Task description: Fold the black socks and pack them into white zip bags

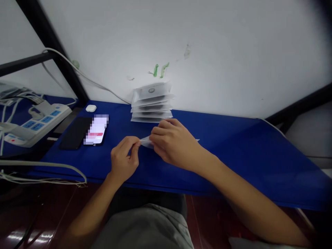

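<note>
Between my hands is a thin whitish translucent packet [146, 142], held just above the blue table [230, 148]. My left hand [126, 155] pinches its left end between thumb and forefinger. My right hand [172, 141] is closed on it from above and hides most of it; a small pale tip shows to the right of the knuckles. Just beyond my right hand, several similar flat translucent packets [151, 102] stand in an overlapping row, leaning toward the wall. The rearmost one bears a dark round mark.
At the left lie a lit phone [98, 129], a black flat object [75, 133] and a white earbud case [91, 108]. Farther left is a white power strip [41, 121] with cables. A white wall [220, 69] and black frame bars [62, 65] bound the table.
</note>
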`<state>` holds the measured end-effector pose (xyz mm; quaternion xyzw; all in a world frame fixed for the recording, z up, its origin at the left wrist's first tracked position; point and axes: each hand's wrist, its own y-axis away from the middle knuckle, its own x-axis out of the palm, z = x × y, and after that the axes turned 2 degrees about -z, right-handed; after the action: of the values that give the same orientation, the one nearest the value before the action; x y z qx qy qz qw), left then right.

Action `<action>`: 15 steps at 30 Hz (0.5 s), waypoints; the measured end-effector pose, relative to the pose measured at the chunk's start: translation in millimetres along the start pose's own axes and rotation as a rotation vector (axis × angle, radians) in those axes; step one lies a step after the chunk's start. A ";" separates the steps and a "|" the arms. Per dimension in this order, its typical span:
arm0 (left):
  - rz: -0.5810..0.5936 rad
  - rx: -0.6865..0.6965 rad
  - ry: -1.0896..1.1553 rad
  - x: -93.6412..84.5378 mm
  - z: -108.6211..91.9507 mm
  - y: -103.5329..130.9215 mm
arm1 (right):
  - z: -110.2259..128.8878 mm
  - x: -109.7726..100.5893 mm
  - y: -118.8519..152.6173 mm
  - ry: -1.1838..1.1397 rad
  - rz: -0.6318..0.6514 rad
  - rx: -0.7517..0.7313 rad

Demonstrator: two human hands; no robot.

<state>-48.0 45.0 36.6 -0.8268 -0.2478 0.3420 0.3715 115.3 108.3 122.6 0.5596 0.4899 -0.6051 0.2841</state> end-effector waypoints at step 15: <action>0.085 0.164 -0.033 -8.3 5.1 -10.5 | -4.0 4.1 14.5 0.145 -0.051 0.018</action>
<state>-58.8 48.1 45.6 -0.7975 -0.1897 0.3904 0.4190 128.9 107.6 115.2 0.5916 0.5181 -0.5744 0.2274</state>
